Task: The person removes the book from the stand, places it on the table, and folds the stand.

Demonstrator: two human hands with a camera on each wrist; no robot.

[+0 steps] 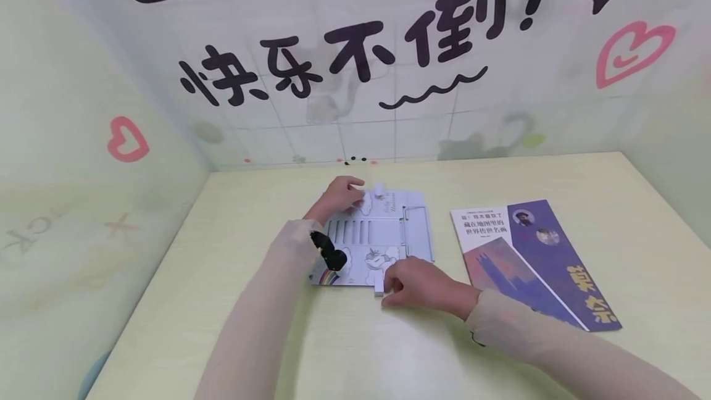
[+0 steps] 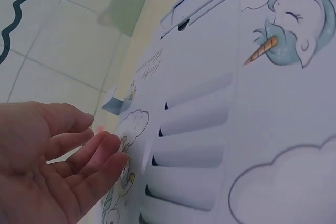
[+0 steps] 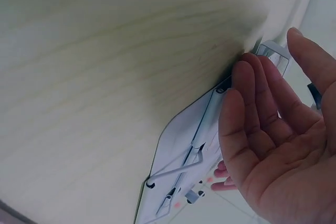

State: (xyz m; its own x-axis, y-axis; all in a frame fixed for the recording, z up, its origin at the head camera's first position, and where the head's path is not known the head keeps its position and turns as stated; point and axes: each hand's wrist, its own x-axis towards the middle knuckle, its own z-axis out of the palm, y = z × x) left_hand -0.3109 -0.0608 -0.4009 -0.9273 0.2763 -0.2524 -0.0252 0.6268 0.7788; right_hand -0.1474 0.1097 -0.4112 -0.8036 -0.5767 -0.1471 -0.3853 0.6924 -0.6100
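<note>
A white book stand (image 1: 383, 231) with unicorn, cloud and rainbow drawings lies flat on the table, its slotted middle facing up. My left hand (image 1: 343, 194) is at the far edge of the stand, fingers loosely bent with nothing between them; the left wrist view shows the palm and a small folded page clip (image 2: 112, 103) just past the fingertips. At the near edge, my right hand (image 1: 423, 283) is beside the other page clip (image 1: 379, 283). In the right wrist view its fingers (image 3: 245, 93) extend against the stand's edge, with a wire support (image 3: 181, 167) showing below.
To the right of the stand lies a purple and white book (image 1: 533, 264) with its cover up. The pale wooden table (image 1: 183, 301) meets a printed curtain (image 1: 311, 122) at the back and curtain sides left and right.
</note>
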